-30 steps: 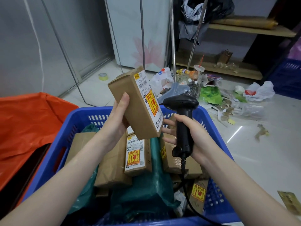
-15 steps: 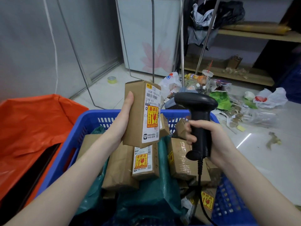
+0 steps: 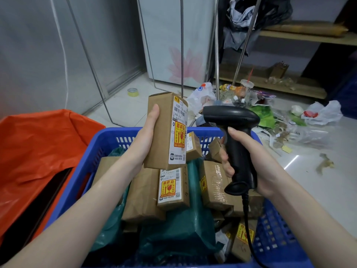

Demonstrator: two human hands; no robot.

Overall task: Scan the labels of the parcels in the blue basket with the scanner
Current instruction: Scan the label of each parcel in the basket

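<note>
My left hand holds a long brown cardboard parcel upright above the blue basket. Its white label with a yellow and red sticker faces right. My right hand grips the handle of a black corded scanner, whose head sits just right of the label and points left at it. Below, the basket holds several brown boxes, one labelled box and dark green plastic mailers.
An orange bag lies left of the basket. Rubbish and plastic bags litter the floor beyond it, near metal poles and a wooden shelf. A tape roll sits on the floor.
The parcel has turned from tilted to upright and its label now faces the scanner. The scanner has risen and come closer to the label.
</note>
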